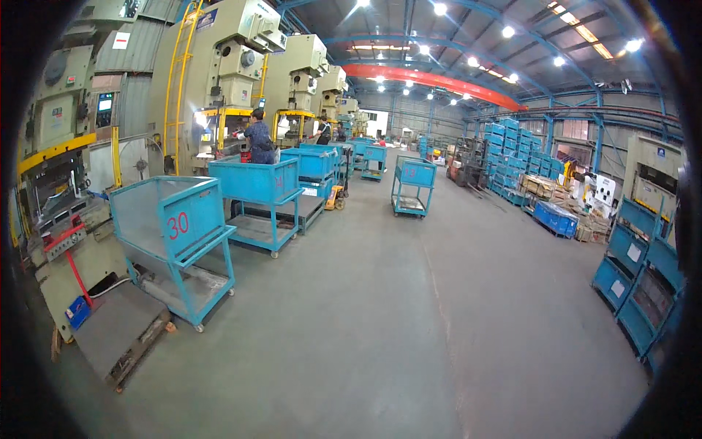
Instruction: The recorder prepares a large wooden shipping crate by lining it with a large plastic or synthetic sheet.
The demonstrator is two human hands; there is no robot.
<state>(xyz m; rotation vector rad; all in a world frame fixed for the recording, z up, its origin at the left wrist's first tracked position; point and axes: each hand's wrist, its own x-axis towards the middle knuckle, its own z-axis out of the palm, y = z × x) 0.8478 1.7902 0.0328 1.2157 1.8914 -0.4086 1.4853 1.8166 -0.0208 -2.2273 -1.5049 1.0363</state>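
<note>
Neither of my hands nor my forearms shows in the head view. Closest on the left is a blue wheeled bin cart (197, 219) with a red painted mark on its end panel. Beside it stands a press machine (62, 146) with a yellow crossbar and a red-topped control stand (66, 240). A worn flat platform (121, 329) lies on the floor in front of that press, next to a small blue box (77, 312).
More blue carts (256, 183) line the row of presses, where a person (258, 137) stands. Another cart (414, 183) sits mid-aisle. Stacked blue crates (504, 154), a forklift (468, 167) and blue racks (636, 263) are along the right. Grey floor (380, 314) stretches between.
</note>
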